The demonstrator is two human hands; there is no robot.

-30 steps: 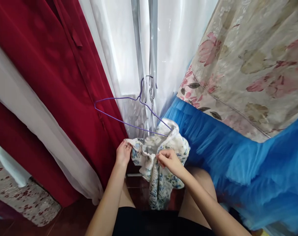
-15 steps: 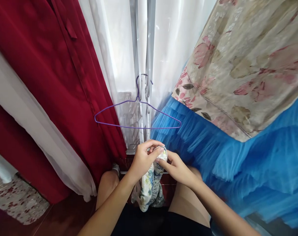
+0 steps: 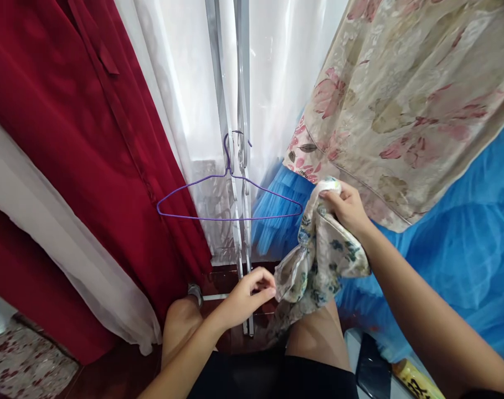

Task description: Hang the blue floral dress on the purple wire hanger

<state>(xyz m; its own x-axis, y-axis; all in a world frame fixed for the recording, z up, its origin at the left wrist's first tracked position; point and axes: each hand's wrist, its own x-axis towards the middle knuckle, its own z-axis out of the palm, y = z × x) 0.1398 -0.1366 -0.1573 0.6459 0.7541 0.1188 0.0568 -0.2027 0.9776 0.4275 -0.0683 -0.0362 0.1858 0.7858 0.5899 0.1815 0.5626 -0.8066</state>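
My right hand (image 3: 346, 208) is raised to the right of a purple wire hanger (image 3: 231, 202) and is closed on the top of a small floral garment (image 3: 322, 260), white with blue flowers. The cloth hangs down from that hand toward my knees. My left hand (image 3: 247, 296) is lower, near the garment's bottom edge, with thumb and fingers pinched at the fabric. The hanger is bare and hooks onto an upright metal rack post (image 3: 235, 111).
A dark red dress (image 3: 90, 138) and a white sheer cloth (image 3: 61, 249) hang at left. White curtains (image 3: 277, 83) hang behind the post. A beige floral dress (image 3: 401, 100) and blue tulle (image 3: 443, 260) fill the right. Dark wooden floor (image 3: 119, 371) lies below.
The floral garment came off the hanger's right arm, and the hanger swung level. My right hand then lifted the cloth up and to the right while my left hand dropped to its lower edge.
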